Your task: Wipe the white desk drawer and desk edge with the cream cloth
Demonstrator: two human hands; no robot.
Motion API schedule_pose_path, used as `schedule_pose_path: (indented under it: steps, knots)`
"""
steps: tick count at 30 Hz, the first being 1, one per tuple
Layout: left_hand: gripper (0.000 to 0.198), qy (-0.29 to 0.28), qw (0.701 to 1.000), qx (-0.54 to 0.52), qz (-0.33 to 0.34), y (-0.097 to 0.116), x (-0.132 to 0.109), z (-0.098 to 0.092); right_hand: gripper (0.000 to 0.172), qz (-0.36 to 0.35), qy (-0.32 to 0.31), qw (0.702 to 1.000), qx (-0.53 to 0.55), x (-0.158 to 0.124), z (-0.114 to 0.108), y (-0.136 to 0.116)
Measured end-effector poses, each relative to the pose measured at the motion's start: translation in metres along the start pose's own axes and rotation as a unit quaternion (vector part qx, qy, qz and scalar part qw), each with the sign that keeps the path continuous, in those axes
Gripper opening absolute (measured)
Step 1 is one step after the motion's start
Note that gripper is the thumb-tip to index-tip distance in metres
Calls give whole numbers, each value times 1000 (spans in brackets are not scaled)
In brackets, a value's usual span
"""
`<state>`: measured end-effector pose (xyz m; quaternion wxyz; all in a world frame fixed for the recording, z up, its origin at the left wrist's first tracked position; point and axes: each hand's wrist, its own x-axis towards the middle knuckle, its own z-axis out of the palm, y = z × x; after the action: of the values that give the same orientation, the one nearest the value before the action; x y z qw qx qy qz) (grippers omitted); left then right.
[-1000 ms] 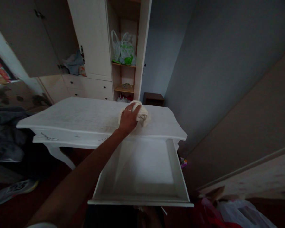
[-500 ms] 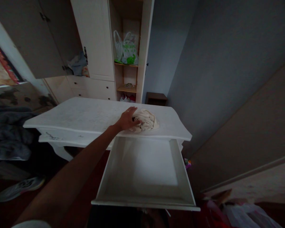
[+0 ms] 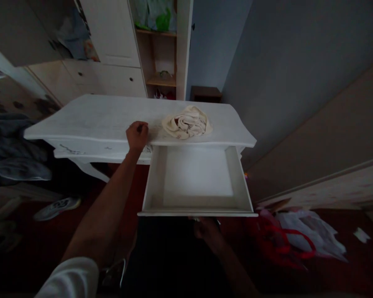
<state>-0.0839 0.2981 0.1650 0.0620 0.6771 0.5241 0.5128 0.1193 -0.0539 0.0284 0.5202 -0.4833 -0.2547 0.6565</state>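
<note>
A crumpled cream cloth (image 3: 189, 123) lies bunched on the white desk (image 3: 105, 116). To its left, my left hand (image 3: 137, 135) is curled into a loose fist at the desk's front edge, apart from the cloth, with nothing visible in it. Below the desktop, a white drawer (image 3: 197, 212) is pulled out, its bare bottom showing. My right hand (image 3: 207, 232) is low at the front of this drawer, fingers bent around what looks like its pale knob (image 3: 194, 218). Shadow and the drawer's front rim partly hide those fingers.
Behind the desk stands an open wardrobe (image 3: 112, 33) with shelves. Grey fabric (image 3: 15, 149) is heaped at the left, above a shoe (image 3: 57, 208) on the floor. A red bag (image 3: 276, 244) and a white plastic bag (image 3: 313, 231) lie at the right.
My left hand has let go of the cloth, moved left and curled up. The view has tilted down, bringing my right hand into sight. The drawer seems to stick out less.
</note>
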Motion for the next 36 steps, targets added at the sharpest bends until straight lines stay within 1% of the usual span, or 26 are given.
schedule_pose_path:
  steps: [3, 6, 11, 17, 21, 24, 29, 32, 36]
  knots:
    - [17, 2, 1000, 22, 22, 0, -3, 5, 53, 12, -13, 1000, 4, -3, 0, 0]
    - [16, -7, 999, 30, 40, 0, -5, 7, 53, 4, -16, 1000, 19, -7, 0, 1]
    - [14, -16, 999, 16, 43, -2, -6, 8, 53, -9, -4, 999, 43, -11, 6, 5]
    - [16, -27, 998, 31, 55, -3, -8, 9, 57, -41, 19, 997, 56, -14, 18, 5]
    - [19, -27, 998, 23, 52, -5, -8, 10, 55, -57, 34, 995, 78, -19, 26, -3]
    - [19, -30, 998, 21, 43, -5, -9, 11, 54, -46, 41, 994, 90, -24, 31, -13]
    - [18, -32, 999, 34, 27, -1, -9, 11, 56, -40, 73, 994, 76, -29, 42, -30]
    - [17, -37, 998, 37, 27, 0, -10, 10, 57, -43, 84, 994, 60, -27, 47, -38]
    - [17, -32, 998, 43, 34, 1, -9, 9, 58, -44, 92, 993, 56, -15, 52, -42]
